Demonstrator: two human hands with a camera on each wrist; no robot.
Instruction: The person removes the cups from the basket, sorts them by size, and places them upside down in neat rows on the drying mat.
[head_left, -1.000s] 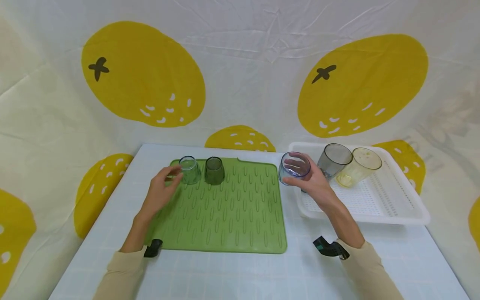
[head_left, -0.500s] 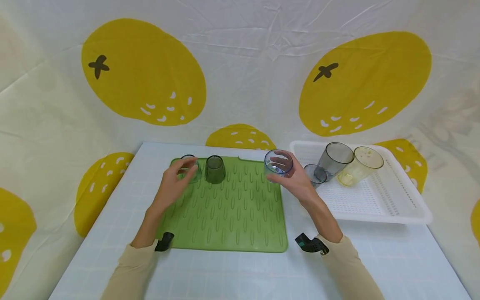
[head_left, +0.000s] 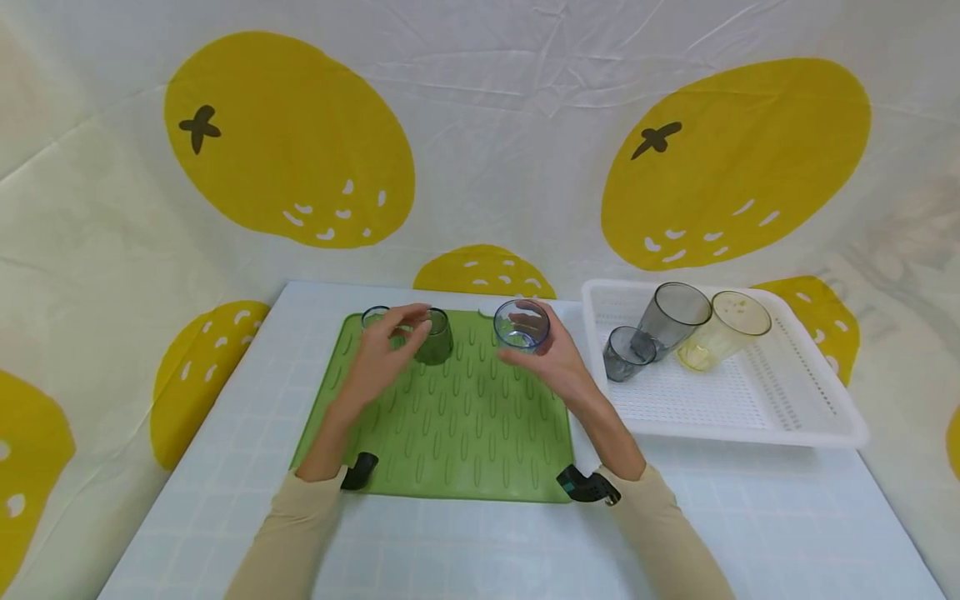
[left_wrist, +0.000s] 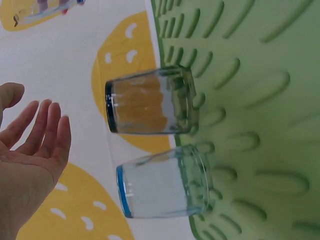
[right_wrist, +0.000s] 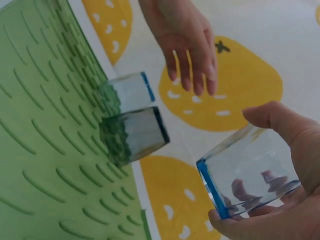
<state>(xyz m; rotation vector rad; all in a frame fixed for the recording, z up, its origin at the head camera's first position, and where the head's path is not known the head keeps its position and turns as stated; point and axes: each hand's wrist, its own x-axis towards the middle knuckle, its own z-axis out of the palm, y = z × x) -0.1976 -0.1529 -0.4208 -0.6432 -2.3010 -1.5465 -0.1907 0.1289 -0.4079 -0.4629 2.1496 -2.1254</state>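
My right hand (head_left: 558,367) grips a clear, blue-edged drinking glass (head_left: 519,323) over the right half of a green ridged mat (head_left: 480,450). In the right wrist view its thumb and fingers curl round the glass's sides. My left hand (head_left: 382,358) holds nothing; its fingers are loosely bent above the glasses at the mat's back. There stand a dark grey glass (left_wrist: 150,102) and a pale blue-edged glass (left_wrist: 162,185), side by side, narrower ends up. The left wrist view shows a gap between the left hand and both. In the head view this hand partly covers them.
Right of the mat, a white perforated basket (head_left: 727,437) holds a small grey glass (head_left: 626,358), a tall grey glass (head_left: 671,321) leaning, and a tilted yellow glass (head_left: 727,329). Behind the table hangs a white cloth with yellow fruit prints (head_left: 292,142).
My right hand has carried the blue-edged glass leftward from beside the basket to over the mat. My left hand has moved right, across the front of the standing glasses.
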